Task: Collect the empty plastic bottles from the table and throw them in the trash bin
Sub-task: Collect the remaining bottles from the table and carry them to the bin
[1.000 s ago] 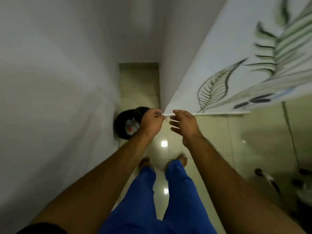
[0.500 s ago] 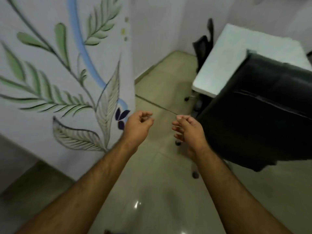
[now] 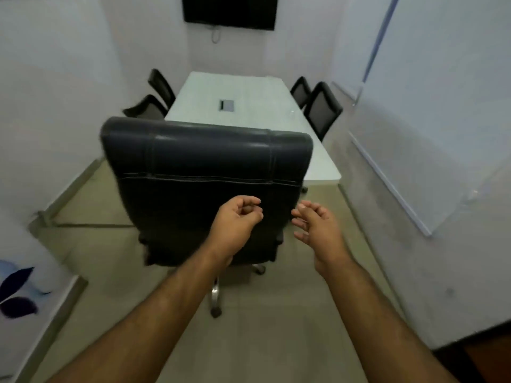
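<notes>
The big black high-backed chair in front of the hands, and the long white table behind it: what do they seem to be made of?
The big black high-backed chair looks like leather or a leather-like vinyl: smooth, slightly shiny, with stitched seams across the back. Its base looks like polished metal. The long white table seems a smooth, matte laminate or painted board; the picture cannot settle which.

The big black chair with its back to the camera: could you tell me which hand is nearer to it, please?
Left. The left hand, loosely curled and empty, is in front of the black chair backrest; the right hand, fingers spread, hangs just past its right edge, over the floor.
</notes>
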`<control>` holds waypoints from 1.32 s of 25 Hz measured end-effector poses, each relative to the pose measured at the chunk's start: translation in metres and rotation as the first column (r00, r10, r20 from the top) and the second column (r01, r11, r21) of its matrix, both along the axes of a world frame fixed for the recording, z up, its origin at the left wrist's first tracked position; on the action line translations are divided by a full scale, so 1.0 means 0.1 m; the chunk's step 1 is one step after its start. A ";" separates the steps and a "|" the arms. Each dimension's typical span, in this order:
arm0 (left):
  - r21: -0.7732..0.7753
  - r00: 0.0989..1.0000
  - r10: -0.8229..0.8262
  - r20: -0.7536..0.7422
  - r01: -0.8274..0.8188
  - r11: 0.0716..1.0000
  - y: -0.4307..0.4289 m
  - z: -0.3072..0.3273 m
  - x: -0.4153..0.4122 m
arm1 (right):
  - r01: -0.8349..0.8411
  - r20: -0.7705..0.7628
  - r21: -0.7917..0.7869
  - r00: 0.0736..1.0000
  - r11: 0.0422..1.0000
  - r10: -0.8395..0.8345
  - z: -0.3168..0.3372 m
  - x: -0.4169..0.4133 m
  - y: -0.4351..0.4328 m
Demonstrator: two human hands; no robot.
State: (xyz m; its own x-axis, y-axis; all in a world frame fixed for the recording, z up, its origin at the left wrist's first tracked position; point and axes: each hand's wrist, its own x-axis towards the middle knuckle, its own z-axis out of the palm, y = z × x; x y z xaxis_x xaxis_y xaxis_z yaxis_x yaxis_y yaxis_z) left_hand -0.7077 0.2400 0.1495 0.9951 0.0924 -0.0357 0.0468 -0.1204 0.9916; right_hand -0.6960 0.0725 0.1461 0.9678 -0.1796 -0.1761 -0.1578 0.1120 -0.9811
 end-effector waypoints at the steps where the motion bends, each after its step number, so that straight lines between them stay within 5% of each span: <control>1: -0.003 0.999 -0.036 0.000 0.036 0.999 -0.23 0.00 0.16 | 0.030 0.007 0.002 1.000 1.000 -0.030 0.00 0.14 -0.22; 12: -0.043 0.988 -0.148 -0.043 0.146 0.988 -2.36 -0.08 2.76 | 0.128 -0.043 -0.133 0.990 0.983 -0.135 -0.04 2.52 -2.12; 18: 0.016 0.996 -0.058 -0.073 0.059 0.998 -3.20 -0.23 4.14 | 0.100 -0.087 -0.145 0.990 0.984 -0.113 -0.22 3.87 -2.99; 25: 0.033 0.986 0.156 -0.066 -0.154 0.987 -4.07 -0.34 5.96 | -0.145 -0.062 -0.176 0.989 0.974 0.136 -0.27 5.97 -3.93; 33: 0.052 0.904 0.426 -0.044 -0.424 0.904 -4.13 -0.32 7.73 | -0.463 -0.046 -0.266 0.882 0.845 0.469 -0.09 8.17 -4.06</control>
State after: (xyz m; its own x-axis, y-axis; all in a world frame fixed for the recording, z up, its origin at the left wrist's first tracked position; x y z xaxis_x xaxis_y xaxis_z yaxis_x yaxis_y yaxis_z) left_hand 0.0650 -0.1730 0.1174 0.8578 0.5085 -0.0749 0.1550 -0.1169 0.9810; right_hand 0.1205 -0.3338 0.1376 0.9520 0.2569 -0.1663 -0.1067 -0.2308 -0.9671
